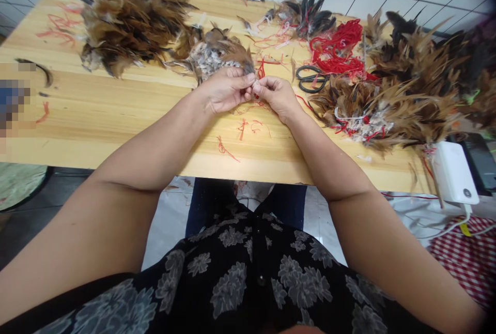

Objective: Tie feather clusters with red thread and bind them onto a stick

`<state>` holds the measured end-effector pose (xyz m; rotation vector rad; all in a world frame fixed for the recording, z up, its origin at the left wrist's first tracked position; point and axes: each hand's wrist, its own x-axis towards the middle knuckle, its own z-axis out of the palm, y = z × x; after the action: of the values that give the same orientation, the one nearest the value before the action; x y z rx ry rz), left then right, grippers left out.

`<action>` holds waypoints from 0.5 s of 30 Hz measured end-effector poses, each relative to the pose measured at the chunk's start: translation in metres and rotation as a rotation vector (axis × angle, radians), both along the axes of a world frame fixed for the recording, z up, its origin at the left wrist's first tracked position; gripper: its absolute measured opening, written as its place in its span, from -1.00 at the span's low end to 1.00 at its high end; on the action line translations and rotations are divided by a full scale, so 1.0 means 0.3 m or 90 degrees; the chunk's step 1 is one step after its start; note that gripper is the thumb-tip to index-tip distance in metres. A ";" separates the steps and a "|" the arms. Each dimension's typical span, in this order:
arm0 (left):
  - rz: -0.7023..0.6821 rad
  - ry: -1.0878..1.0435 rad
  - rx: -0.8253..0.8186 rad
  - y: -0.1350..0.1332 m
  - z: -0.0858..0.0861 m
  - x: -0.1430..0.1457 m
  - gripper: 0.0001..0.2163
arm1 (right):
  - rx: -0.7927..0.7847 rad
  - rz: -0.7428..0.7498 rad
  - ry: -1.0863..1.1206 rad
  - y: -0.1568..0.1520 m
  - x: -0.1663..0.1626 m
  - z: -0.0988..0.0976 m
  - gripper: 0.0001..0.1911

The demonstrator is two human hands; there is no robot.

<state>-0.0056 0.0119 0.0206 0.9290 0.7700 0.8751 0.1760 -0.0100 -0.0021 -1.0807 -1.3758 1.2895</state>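
My left hand (227, 90) and my right hand (276, 95) meet over the middle of the wooden table (116, 117), fingertips pinched together. Between them they hold the base of a small bundle of brown and grey feathers (217, 55) that fans out away from me, with a red thread (260, 69) at the pinch. Both hands are closed on the bundle's end.
A big heap of brown feathers (127, 18) lies at the back left, and tied feather bundles (391, 101) at the right. Black scissors (312, 79) and a tangle of red cord (339, 47) lie right of my hands. A white power bank (453, 172) sits at the right edge. Red thread scraps (228, 150) litter the table.
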 end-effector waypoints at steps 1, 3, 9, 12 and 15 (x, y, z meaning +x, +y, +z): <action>0.002 0.004 0.003 0.001 -0.002 0.001 -0.65 | 0.003 0.003 0.005 0.000 0.000 0.000 -0.35; 0.008 0.016 0.016 0.006 -0.010 0.000 -0.66 | 0.008 0.011 0.008 -0.001 -0.001 0.001 -0.35; 0.070 0.065 0.083 0.033 -0.033 -0.016 -0.64 | 0.016 0.002 -0.018 0.004 0.003 0.010 -0.34; 0.074 0.076 0.110 0.039 -0.033 -0.021 -0.64 | 0.013 -0.004 -0.029 0.012 0.010 0.003 -0.34; 0.069 0.068 0.135 0.036 -0.029 -0.022 -0.65 | 0.004 -0.007 -0.026 0.017 0.016 -0.006 -0.33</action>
<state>-0.0123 0.0228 0.0120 1.1368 0.8365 1.0227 0.1807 -0.0049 -0.0039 -1.1146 -1.4020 1.2597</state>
